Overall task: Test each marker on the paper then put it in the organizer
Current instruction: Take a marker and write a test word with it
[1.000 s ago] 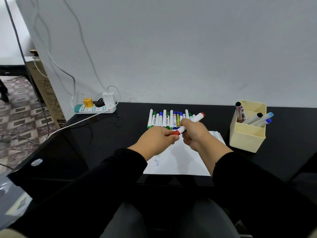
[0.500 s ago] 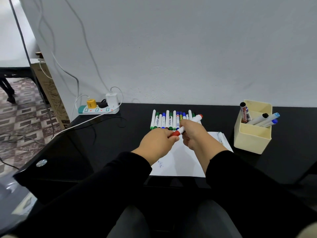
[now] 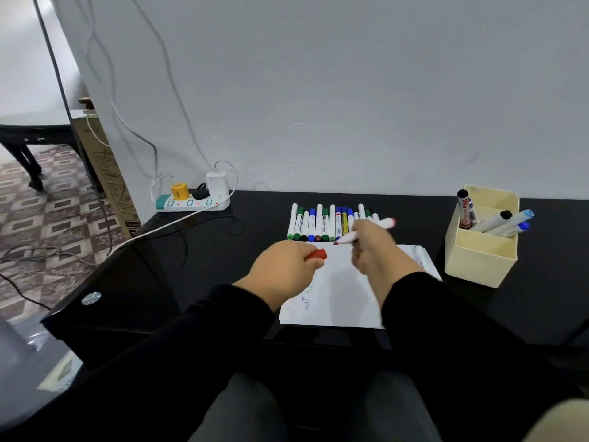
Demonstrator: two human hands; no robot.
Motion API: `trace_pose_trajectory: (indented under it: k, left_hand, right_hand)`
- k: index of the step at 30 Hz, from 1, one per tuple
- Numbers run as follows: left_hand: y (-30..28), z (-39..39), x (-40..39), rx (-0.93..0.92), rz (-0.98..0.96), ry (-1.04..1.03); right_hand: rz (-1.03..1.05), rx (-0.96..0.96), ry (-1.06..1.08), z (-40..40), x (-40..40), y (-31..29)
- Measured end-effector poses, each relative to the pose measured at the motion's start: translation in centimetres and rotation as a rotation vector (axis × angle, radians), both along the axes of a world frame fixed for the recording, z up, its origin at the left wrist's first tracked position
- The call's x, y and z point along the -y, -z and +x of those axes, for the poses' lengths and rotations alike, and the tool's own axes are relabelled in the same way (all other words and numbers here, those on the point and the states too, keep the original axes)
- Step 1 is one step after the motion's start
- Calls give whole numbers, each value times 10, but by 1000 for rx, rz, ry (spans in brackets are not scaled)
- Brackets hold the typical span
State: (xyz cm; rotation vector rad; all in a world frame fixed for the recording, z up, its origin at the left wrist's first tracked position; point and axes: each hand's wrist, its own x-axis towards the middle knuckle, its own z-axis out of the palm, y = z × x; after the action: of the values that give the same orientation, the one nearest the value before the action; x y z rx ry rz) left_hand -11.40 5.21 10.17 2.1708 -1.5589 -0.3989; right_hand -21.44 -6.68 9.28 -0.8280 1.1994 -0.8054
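My right hand [image 3: 374, 247] grips a white red marker [image 3: 381, 225], uncapped, its tip pointing left just above the far edge of the white paper [image 3: 341, 295]. My left hand [image 3: 283, 266] pinches the marker's red cap [image 3: 318, 254], held a short way left of the tip. The paper carries a few blue and green scribbles near its left side. A row of several capped markers [image 3: 322, 223] lies on the black desk behind the paper. The cream organizer [image 3: 481, 253] stands at the right with several markers leaning in it.
A white marker [image 3: 420, 255] lies along the paper's right edge. A power strip [image 3: 191, 202] with plugs and white cables sits at the desk's back left by the wall. The desk's left corner drops off to a tiled floor with loose cables.
The cap has come off the red marker: my left hand pulled it away leftward, while my right hand kept the marker body. The camera shifted slightly.
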Motion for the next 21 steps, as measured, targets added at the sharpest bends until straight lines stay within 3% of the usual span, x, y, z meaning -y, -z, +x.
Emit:
trace_pose_trajectory:
  k: [8, 12, 15, 17, 21]
  left_hand:
    - [14, 24, 1, -66, 3, -98]
    - [27, 32, 3, -99, -38, -150]
    - [47, 47, -3, -137, -105, -217]
    - [66, 58, -5, -69, -117, -292]
    - [86, 67, -6, 82, 76, -391]
  right_hand:
    - [14, -17, -46, -7, 3, 11]
    - [-65, 26, -62, -9, 6, 20]
    - [-172, -56, -112, -7, 3, 30]
    - [-235, -144, -135, -3, -2, 37]
    - [-419, -251, -182, 8, -20, 50]
